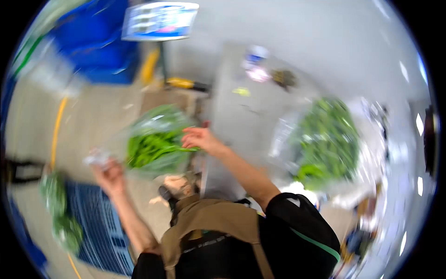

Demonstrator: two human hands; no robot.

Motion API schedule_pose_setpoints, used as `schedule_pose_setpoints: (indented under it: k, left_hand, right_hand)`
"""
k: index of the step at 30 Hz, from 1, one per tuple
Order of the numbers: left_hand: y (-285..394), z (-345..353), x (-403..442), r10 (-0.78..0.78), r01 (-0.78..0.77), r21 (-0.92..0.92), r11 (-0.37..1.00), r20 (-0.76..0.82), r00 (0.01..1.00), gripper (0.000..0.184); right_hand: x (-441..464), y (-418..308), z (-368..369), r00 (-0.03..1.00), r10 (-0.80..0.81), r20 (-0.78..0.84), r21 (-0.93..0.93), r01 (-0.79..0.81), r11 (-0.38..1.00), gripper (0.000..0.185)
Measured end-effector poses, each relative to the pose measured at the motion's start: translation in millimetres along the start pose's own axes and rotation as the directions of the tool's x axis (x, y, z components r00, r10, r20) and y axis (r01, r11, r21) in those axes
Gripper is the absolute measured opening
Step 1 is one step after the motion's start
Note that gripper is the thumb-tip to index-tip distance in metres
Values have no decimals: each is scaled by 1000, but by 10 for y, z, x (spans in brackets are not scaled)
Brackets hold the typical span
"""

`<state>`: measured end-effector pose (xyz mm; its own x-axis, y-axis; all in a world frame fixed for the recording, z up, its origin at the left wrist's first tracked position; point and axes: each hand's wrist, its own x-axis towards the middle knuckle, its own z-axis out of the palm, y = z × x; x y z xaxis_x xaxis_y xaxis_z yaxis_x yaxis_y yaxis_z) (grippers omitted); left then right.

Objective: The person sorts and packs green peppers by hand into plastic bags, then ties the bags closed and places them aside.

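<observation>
A clear plastic bag (169, 116) with bright green leafy vegetables (153, 148) inside is between my two hands, left of the steel table. On its left side, my left hand (110, 176) is closed on bunched clear plastic, which looks like the bag's end. My right hand (200, 138) is at the bag's right side, fingers stretched toward the leaves and apart. A bit of green shows just under those fingers; blur hides whether they touch it. Another large clear bag of leafy greens (327, 139) lies on the table to the right.
The grey steel table (227, 111) carries a blue-and-white item (255, 56) and a small dark bundle (283, 79). A display screen on a post (160, 21) and a blue bin (100, 42) stand beyond. Lower left are a blue crate (100, 223) and bagged greens (67, 232).
</observation>
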<state>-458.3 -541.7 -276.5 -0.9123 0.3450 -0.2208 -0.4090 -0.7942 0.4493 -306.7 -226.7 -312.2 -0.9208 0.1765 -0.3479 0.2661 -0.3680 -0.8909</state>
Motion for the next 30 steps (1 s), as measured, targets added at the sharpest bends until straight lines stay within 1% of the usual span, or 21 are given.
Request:
schedule_pose_setpoints:
  k: [1, 2, 3, 4, 5, 6, 7, 8, 9, 10, 12, 13, 15, 16, 18, 20, 21, 22, 24, 27, 30]
  left_hand:
    - [0, 118, 152, -11, 7, 44, 999, 84, 996, 43]
    - [-24, 210, 249, -41, 38, 29, 999, 125, 991, 48]
    - [-84, 383, 265, -119, 117, 23, 993, 252, 960, 56]
    - [-120, 456, 175, -161, 159, 33, 987, 333, 929, 59]
    - [-136, 468, 145, -183, 179, 45, 983, 350, 919, 61]
    - [-189, 554, 126, -189, 178, 64, 982, 373, 908, 59]
    - [-222, 536, 91, -184, 169, 73, 983, 331, 926, 56]
    - [-230, 424, 101, -196, 173, 103, 979, 289, 937, 54]
    - [-239, 310, 79, -222, 192, 121, 974, 333, 916, 53]
    - [-255, 235, 40, -245, 208, 137, 968, 374, 894, 52]
    - [-258, 167, 21, -274, 219, 189, 957, 346, 897, 52]
    - [-279, 169, -20, -275, 213, 212, 954, 330, 903, 52]
    - [-325, 208, -119, -253, 191, 278, 941, 206, 945, 52]
    - [-363, 243, -168, -236, 183, 308, 934, 146, 961, 52]
    - [-434, 327, -265, -204, 158, 342, 927, 105, 973, 53]
    - [-432, 339, -300, -181, 133, 377, 917, 95, 979, 54]
    - [-428, 307, -308, -179, 123, 394, 911, 108, 978, 54]
    - [-429, 278, -319, -177, 114, 410, 905, 120, 977, 54]
    - [-446, 236, -361, -147, 100, 435, 895, 76, 986, 54]
    - [-449, 172, -404, -133, 93, 452, 887, 59, 989, 48]
    - [-487, 146, -413, -147, 111, 453, 884, 44, 988, 39]
  right_hand:
    - [-355, -193, -144, 997, -83, 0, -13, 83, 996, 39]
    - [-712, -330, -322, 976, -164, -142, -15, 163, 986, 37]
    - [-1029, -435, -457, 934, -238, -265, -29, 239, 971, 35]
    - [-1344, -504, -505, 884, -306, -353, -53, 308, 950, 32]
    - [-1683, -636, -599, 761, -379, -526, -200, 323, 925, 26]
    - [-1943, -674, -807, 597, -441, -670, -285, 342, 895, 24]
    - [-2212, -600, -1029, 415, -487, -768, -363, 344, 866, 23]
    - [-2464, -484, -1329, 321, -497, -806, -426, 268, 864, 24]
    - [-2684, -357, -1614, 226, -511, -829, -477, 189, 858, 24]
    - [-2862, -263, -1784, 251, -533, -808, -536, 64, 842, 24]
    - [-3023, -92, -2037, 320, -551, -771, -622, -189, 760, 24]
    - [-2995, 14, -2215, 354, -440, -826, -531, -220, 819, 24]
    - [-2893, 232, -2501, 400, -196, -895, -327, -293, 898, 26]
    - [-2853, 245, -2621, 278, -341, -898, -429, -380, 819, 27]
    - [-2752, 151, -2858, 74, -629, -774, -548, -576, 606, 30]
    - [-2718, -29, -2997, -2, -771, -637, -515, -743, 427, 37]
    - [-2716, -117, -3053, -26, -834, -551, -473, -814, 338, 40]
    - [-2707, -214, -3047, 3, -812, -584, -397, -873, 282, 45]
    - [-2720, -363, -3000, 44, -760, -649, -238, -960, 147, 56]
    - [-2737, -472, -3190, 84, -684, -724, -275, -945, 176, 64]
    - [-2682, -761, -2969, 43, -869, -494, -256, -962, 98, 60]
